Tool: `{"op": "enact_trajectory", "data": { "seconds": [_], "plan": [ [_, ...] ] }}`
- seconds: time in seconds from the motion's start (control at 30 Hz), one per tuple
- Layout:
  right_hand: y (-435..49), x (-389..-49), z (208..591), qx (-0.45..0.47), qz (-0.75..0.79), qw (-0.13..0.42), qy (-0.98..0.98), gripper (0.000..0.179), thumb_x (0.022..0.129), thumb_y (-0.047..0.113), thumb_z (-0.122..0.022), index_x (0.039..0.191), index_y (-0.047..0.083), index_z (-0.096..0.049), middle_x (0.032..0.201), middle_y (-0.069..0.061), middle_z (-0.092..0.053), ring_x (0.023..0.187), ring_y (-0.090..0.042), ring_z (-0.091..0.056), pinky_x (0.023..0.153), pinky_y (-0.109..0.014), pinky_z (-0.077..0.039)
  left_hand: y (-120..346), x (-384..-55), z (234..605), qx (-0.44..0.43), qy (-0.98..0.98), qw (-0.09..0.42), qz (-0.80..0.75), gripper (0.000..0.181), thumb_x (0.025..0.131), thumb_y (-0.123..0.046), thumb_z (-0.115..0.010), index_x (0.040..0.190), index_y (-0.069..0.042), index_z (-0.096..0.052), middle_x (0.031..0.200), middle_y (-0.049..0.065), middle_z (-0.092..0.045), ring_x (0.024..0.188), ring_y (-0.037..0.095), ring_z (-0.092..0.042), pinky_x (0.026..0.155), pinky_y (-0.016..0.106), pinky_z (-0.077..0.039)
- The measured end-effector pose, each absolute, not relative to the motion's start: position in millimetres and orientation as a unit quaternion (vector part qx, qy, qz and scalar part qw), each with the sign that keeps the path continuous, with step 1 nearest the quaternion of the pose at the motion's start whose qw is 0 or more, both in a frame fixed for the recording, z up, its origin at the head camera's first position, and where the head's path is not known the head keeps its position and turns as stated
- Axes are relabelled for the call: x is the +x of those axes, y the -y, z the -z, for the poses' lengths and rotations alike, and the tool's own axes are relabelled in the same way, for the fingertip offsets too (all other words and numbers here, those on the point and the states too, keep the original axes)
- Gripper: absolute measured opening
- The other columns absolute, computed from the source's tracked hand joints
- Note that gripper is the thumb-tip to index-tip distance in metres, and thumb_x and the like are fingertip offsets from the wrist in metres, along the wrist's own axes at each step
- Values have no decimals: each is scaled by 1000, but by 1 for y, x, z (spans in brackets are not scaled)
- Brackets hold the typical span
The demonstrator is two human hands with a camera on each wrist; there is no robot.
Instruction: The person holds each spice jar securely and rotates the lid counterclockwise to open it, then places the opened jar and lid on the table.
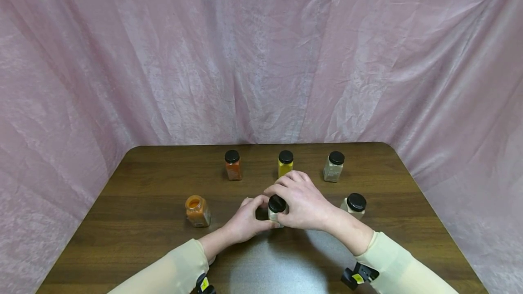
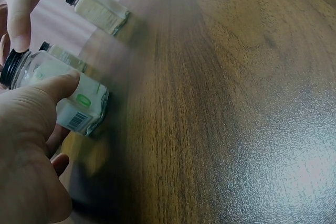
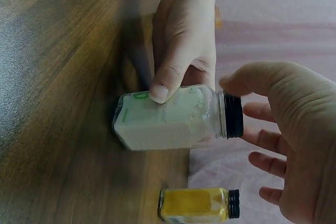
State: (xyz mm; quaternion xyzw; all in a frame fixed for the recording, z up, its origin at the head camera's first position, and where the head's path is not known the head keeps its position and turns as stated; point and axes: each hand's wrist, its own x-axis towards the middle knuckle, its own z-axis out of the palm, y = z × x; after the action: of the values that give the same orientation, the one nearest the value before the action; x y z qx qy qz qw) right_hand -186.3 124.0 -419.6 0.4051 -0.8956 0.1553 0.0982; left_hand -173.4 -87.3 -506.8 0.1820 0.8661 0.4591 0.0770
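Note:
A square glass jar of white powder (image 3: 168,119) stands between my hands, its black lid (image 1: 277,203) in place on top. My left hand (image 1: 250,222) grips the jar's body from the side, thumb laid across the label with green print. From above, my right hand (image 1: 304,201) reaches round the lid, thumb and fingertips at its edge on opposite sides. In the left wrist view, the right thumb meets the lid's rim. To the left stands an orange-filled jar (image 1: 198,212) with its mouth uncovered.
Along the back stand a red-orange spice jar (image 1: 234,167), a yellow jar (image 1: 285,167) partly behind my right hand, and a pale greenish jar (image 1: 333,168). Another pale jar (image 1: 354,205) stands beside my right forearm. Pink curtains (image 1: 261,58) hang behind the wooden table (image 1: 135,208).

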Motion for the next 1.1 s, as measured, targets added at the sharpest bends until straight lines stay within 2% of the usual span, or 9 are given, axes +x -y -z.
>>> {"op": "enact_trajectory", "data": {
  "seconds": [0.13,0.33,0.43,0.57,0.67,0.73,0.8,1.1],
  "plan": [
    [-125,-186,419,381,-143,109,907,54,75,53,-83,120,25,-72,110,8,-67,114,-22,-52,112,-51,-29,88,-173,506,180,-867,88,-457,40,83,-40,-86,112,-28,-62,111,-12,-60,122,27,-43,104,57,-36],
    [-128,-187,420,366,-115,133,914,58,71,65,-82,111,24,-74,103,8,-70,106,-23,-55,112,-51,-29,88,-173,506,179,-865,90,-460,38,83,-40,-87,110,-28,-62,110,-9,-57,115,23,-43,92,48,-40],
    [-128,-188,421,365,-111,140,914,57,70,66,-82,107,24,-75,99,9,-69,103,-23,-55,112,-51,-28,88,-174,507,180,-864,90,-462,38,83,-39,-87,111,-29,-62,109,-10,-57,114,22,-43,92,47,-40],
    [-127,-188,421,364,-109,148,913,52,69,66,-83,101,26,-74,93,11,-68,99,-20,-55,112,-51,-28,88,-174,507,183,-864,89,-462,39,83,-36,-87,112,-28,-62,108,-12,-59,116,24,-43,102,55,-35],
    [-126,-189,422,366,-109,152,912,47,69,65,-83,96,27,-74,88,12,-67,94,-18,-53,112,-52,-29,87,-174,506,183,-864,88,-460,39,83,-35,-87,112,-28,-62,109,-12,-60,118,25,-43,103,57,-35],
    [-126,-189,422,368,-111,154,910,44,70,63,-84,93,27,-74,85,13,-66,92,-18,-53,112,-52,-29,87,-174,507,182,-865,89,-460,39,83,-35,-87,113,-28,-63,111,-12,-60,118,25,-43,101,55,-36],
    [-125,-190,423,370,-112,156,909,41,70,61,-84,91,27,-74,84,13,-65,90,-17,-52,111,-52,-30,87,-174,507,179,-865,89,-459,39,83,-36,-87,113,-29,-63,113,-11,-60,118,25,-42,95,52,-40],
    [-123,-190,421,384,-104,153,904,34,73,52,-85,94,27,-75,86,11,-64,94,-20,-53,111,-52,-30,87,-174,506,177,-866,90,-460,39,83,-37,-87,113,-29,-63,112,-11,-60,118,25,-42,94,49,-40]
  ]
}}
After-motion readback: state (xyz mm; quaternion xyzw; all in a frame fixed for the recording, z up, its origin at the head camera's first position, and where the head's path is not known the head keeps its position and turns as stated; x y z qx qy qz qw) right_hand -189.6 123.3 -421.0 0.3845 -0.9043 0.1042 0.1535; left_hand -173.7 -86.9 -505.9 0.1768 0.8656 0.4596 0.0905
